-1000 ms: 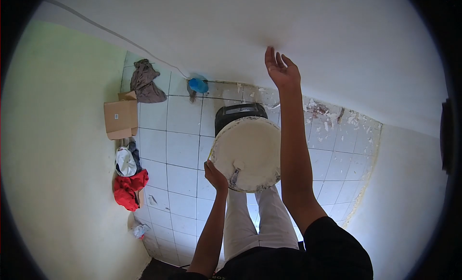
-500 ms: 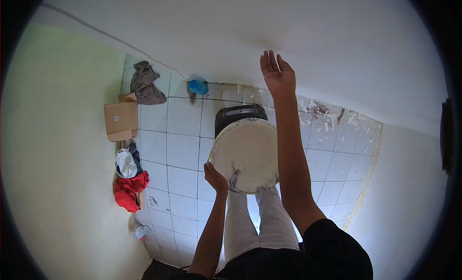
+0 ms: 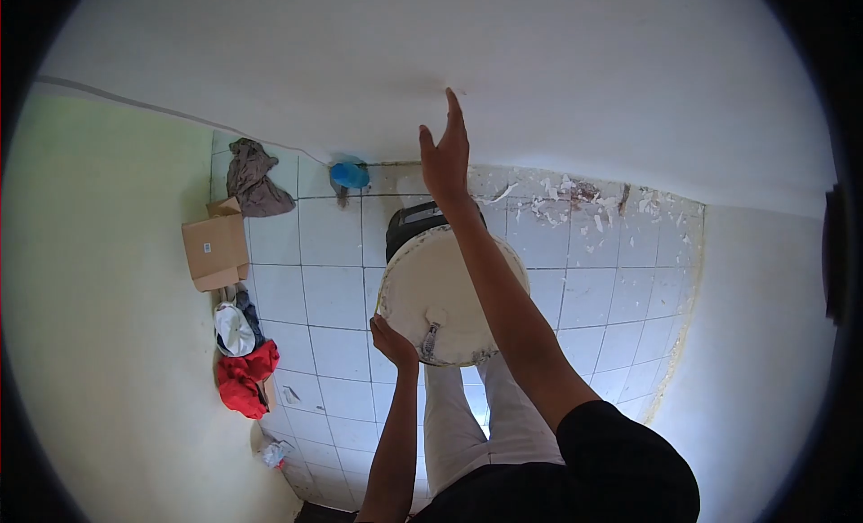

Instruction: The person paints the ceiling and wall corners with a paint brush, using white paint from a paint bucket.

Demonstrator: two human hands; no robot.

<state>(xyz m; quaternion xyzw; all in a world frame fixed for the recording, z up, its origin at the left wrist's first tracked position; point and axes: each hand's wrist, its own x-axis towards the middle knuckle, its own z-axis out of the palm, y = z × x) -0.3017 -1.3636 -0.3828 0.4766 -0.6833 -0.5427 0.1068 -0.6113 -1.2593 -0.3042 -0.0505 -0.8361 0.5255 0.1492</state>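
Observation:
A round bucket (image 3: 449, 298) full of cream-coloured paste stands in front of the white-trousered legs. Inside its near edge lies a small tool (image 3: 431, 340), its handle showing. My left hand (image 3: 394, 343) grips the bucket's rim at the left. Raised beyond the bucket, my right hand (image 3: 448, 155) has its thumb apart from the fingers and holds nothing visible. Its fingertips are at the white wall (image 3: 575, 83), by a small mark; whether they touch it is unclear. Part of the bucket is hidden under my right forearm.
Behind the bucket is a black container (image 3: 415, 222). A blue bag (image 3: 349, 174) and a brown cloth (image 3: 256, 181) lie near the wall. Along the left stand a cardboard box (image 3: 216, 249), a white item (image 3: 235, 331) and red cloth (image 3: 243, 384). Paint flakes (image 3: 598, 213) litter the tiles.
My right hand has moved left along the wall and turned, its fingers now seen edge-on. My left hand stays on the rim. The view has shifted slightly.

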